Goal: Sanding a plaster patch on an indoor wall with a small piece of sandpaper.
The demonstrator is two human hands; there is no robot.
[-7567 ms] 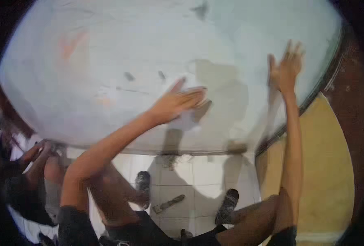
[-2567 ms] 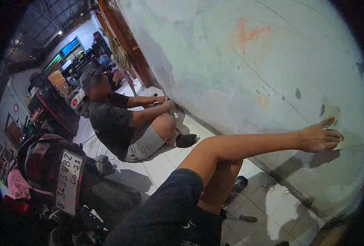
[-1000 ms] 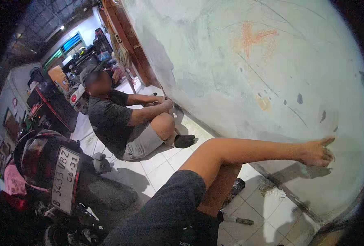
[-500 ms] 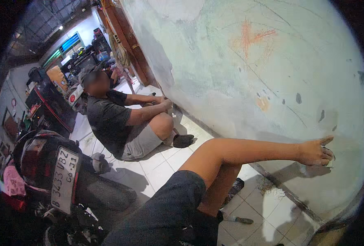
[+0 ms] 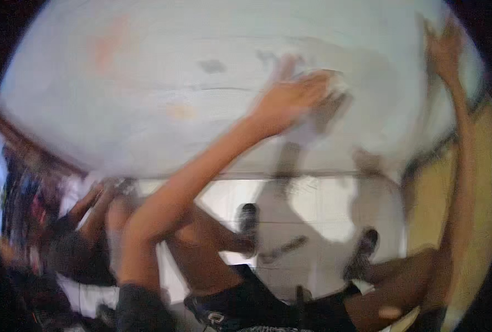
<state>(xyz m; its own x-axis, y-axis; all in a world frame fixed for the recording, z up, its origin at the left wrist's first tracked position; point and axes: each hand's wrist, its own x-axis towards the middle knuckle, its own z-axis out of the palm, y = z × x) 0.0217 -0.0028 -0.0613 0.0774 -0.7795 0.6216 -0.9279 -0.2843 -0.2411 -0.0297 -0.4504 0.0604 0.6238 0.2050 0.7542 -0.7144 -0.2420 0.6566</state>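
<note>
My left hand [image 5: 293, 99] is at the pale wall [image 5: 223, 133], its fingers closed over a small whitish piece [image 5: 339, 84] that is too blurred to name. The piece shows past the fingertips, against the wall surface. Farther right, my right hand [image 5: 446, 48] is raised at the wall near the corner. Its fingers look spread and I see nothing in them. Grey and orange marks [image 5: 110, 47] stain the wall around my left hand. The whole picture is smeared by motion.
A person in dark clothing [image 5: 82, 249] sits on the floor at the left. My bent legs [image 5: 201, 254] are below the wall, with dark footwear [image 5: 362, 254]. A dark long tool [image 5: 283, 249] lies on the tiled floor between my feet. A yellowish surface [image 5: 484, 166] is at the right.
The view has swung to the right and faces the wall. My right hand and arm have come into view. My left hand still grips the whitish piece at the wall.
</note>
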